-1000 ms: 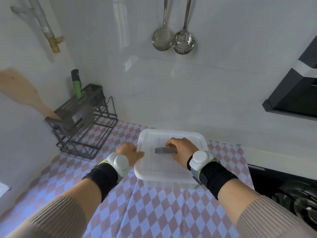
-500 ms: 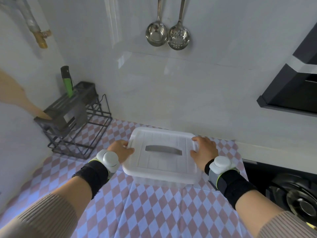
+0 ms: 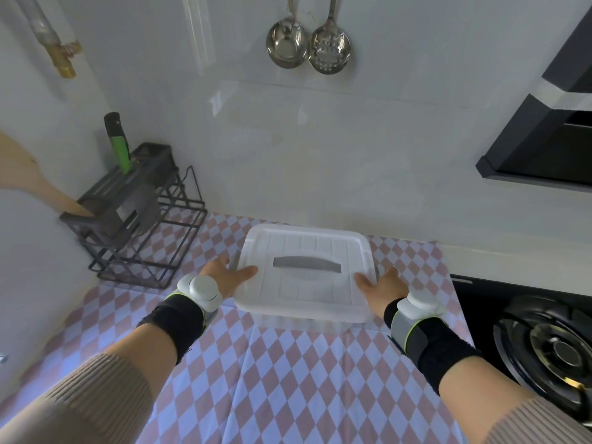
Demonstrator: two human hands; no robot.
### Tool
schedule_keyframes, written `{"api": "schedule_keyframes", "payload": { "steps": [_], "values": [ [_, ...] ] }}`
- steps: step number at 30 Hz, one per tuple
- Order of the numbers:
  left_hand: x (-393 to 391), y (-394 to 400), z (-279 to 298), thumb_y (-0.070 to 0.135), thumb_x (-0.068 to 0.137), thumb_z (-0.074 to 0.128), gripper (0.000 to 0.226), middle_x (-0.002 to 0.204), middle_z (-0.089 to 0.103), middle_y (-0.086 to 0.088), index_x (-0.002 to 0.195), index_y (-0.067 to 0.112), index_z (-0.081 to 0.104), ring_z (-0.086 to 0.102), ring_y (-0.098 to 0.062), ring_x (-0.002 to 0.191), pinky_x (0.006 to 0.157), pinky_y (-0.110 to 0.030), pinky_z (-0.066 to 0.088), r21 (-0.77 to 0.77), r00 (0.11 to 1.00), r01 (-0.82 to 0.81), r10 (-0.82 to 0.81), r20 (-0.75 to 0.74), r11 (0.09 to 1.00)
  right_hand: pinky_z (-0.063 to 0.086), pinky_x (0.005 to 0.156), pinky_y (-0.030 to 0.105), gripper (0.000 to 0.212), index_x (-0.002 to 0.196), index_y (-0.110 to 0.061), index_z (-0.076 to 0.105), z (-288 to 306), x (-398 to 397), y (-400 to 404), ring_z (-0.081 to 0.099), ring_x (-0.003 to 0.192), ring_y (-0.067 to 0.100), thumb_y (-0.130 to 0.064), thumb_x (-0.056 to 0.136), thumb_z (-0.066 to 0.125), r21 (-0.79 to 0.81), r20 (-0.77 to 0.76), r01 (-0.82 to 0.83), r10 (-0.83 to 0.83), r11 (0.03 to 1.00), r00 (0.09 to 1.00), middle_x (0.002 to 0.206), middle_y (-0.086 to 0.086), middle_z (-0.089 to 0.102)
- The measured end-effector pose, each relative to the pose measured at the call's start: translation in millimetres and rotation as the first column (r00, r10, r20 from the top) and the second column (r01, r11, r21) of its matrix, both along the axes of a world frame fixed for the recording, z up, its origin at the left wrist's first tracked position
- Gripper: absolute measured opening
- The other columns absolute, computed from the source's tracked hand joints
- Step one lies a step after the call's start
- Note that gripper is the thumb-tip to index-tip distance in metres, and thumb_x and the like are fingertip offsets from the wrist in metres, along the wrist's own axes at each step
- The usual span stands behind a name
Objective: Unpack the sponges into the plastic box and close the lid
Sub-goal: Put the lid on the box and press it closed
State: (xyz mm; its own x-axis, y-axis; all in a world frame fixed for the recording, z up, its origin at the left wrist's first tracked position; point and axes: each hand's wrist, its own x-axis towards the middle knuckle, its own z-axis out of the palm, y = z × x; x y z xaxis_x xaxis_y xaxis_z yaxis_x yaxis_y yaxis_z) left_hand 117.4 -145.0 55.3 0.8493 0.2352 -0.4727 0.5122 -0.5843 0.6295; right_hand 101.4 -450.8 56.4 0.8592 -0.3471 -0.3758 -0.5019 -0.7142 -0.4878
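Observation:
A white plastic box (image 3: 301, 322) stands on the checkered cloth near the wall, covered by its white lid (image 3: 304, 293), which has a grey handle (image 3: 307, 265) lying flat on top. My left hand (image 3: 227, 277) grips the lid's left edge, thumb on top. My right hand (image 3: 382, 288) grips the lid's right edge, thumb on top. The lid hides the inside of the box, and no sponges are visible.
A black wire rack (image 3: 134, 216) holding a green-handled knife (image 3: 118, 142) and a wooden spatula (image 3: 28, 181) stands at the left by the wall. A gas stove burner (image 3: 551, 347) lies to the right. A ladle (image 3: 285, 43) and skimmer (image 3: 328, 46) hang above.
My right hand left the grey handle on top and moved to the lid's right edge. My left hand stayed at the left edge. The camera view shifted slightly.

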Motion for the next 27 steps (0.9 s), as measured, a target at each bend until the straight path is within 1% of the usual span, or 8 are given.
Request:
{"api": "schedule_keyframes", "payload": {
  "steps": [4,6,10,14,18,20,22,27],
  "values": [
    [-2.0,-2.5,4.0,0.043,0.087,0.066,0.05,0.093,0.068,-0.007,0.118,0.004,0.065,0.061,-0.022,0.074,0.064,-0.026,0.044,0.038,0.998,0.049,-0.05,0.046,0.998,0.052,0.085,0.042,0.083,0.138,0.005,0.033,1.3,0.4,1.0,0.063,0.106,0.038,-0.056,0.088,0.059,-0.046,0.017,0.018,-0.017,0.999,1.0,0.125,0.021,0.06],
    [-3.3,-2.7,6.6,0.044,0.088,0.065,0.043,0.082,0.066,-0.005,0.106,0.005,0.07,0.059,-0.019,0.065,0.056,-0.025,0.042,0.067,0.997,0.056,-0.06,0.05,0.996,0.053,0.087,0.044,0.083,0.134,0.004,0.038,2.4,-0.4,0.4,0.063,0.104,0.038,-0.059,0.085,0.06,-0.084,0.022,0.013,-0.011,0.996,1.0,0.124,0.021,0.058],
    [-3.3,-2.3,10.5,0.048,0.088,0.063,0.044,0.075,0.064,-0.003,0.104,0.008,0.071,0.057,-0.018,0.061,0.054,-0.025,0.04,0.143,0.995,0.084,-0.09,0.034,0.986,0.054,0.086,0.043,0.079,0.125,0.002,0.048,6.0,-1.6,-2.3,0.064,0.099,0.037,-0.065,0.084,0.056,-0.163,-0.029,-0.026,0.022,0.986,0.999,0.116,0.018,0.061],
    [-2.1,-5.2,12.6,0.045,0.09,0.062,0.043,0.087,0.065,-0.005,0.116,0.011,0.068,0.058,-0.021,0.07,0.06,-0.025,0.043,0.193,0.991,0.113,-0.126,0.056,0.975,0.053,0.078,0.038,0.063,0.101,-0.004,0.059,5.9,-2.4,-2.8,0.06,0.077,0.03,-0.065,0.086,0.053,-0.144,-0.033,-0.045,0.04,0.989,0.999,0.087,0.009,0.063],
    [-2.8,-4.7,13.2,0.042,0.088,0.064,0.039,0.09,0.069,-0.009,0.11,0.01,0.071,0.06,-0.025,0.073,0.059,-0.027,0.046,0.174,0.99,0.111,-0.124,0.067,0.978,0.05,0.074,0.034,0.054,0.08,-0.013,0.055,3.7,-1.4,-6.9,0.06,0.076,0.029,-0.066,0.087,0.05,-0.059,-0.083,-0.051,0.046,0.997,0.995,0.075,0.003,0.06],
    [-3.2,-4.0,12.9,0.041,0.088,0.065,0.038,0.086,0.068,-0.008,0.107,0.009,0.071,0.06,-0.025,0.071,0.055,-0.024,0.044,0.164,0.989,0.116,-0.129,0.074,0.98,0.047,0.071,0.032,0.054,0.095,-0.008,0.06,-0.1,-0.8,-8.1,0.06,0.076,0.029,-0.061,0.086,0.058,0.057,-0.031,-0.002,0.003,0.998,1.0,0.08,0.005,0.063],
    [-3.4,-4.0,13.5,0.041,0.088,0.065,0.039,0.087,0.068,-0.008,0.108,0.009,0.071,0.06,-0.025,0.071,0.054,-0.024,0.044,0.161,0.99,0.111,-0.124,0.071,0.981,0.045,0.071,0.032,0.058,0.111,-0.001,0.057,-1.0,-0.3,-6.5,0.059,0.079,0.029,-0.053,0.086,0.063,0.139,0.014,0.045,-0.048,0.989,0.999,0.092,0.009,0.063],
    [-4.1,-4.9,14.5,0.042,0.089,0.063,0.041,0.091,0.069,-0.009,0.113,0.009,0.069,0.061,-0.026,0.075,0.058,-0.026,0.045,0.167,0.989,0.121,-0.133,0.061,0.979,0.044,0.073,0.034,0.064,0.123,0.0,0.045,1.4,-1.9,-1.8,0.06,0.089,0.031,-0.051,0.089,0.061,0.093,0.026,0.047,-0.05,0.995,0.998,0.104,0.014,0.062]
  ]
}}
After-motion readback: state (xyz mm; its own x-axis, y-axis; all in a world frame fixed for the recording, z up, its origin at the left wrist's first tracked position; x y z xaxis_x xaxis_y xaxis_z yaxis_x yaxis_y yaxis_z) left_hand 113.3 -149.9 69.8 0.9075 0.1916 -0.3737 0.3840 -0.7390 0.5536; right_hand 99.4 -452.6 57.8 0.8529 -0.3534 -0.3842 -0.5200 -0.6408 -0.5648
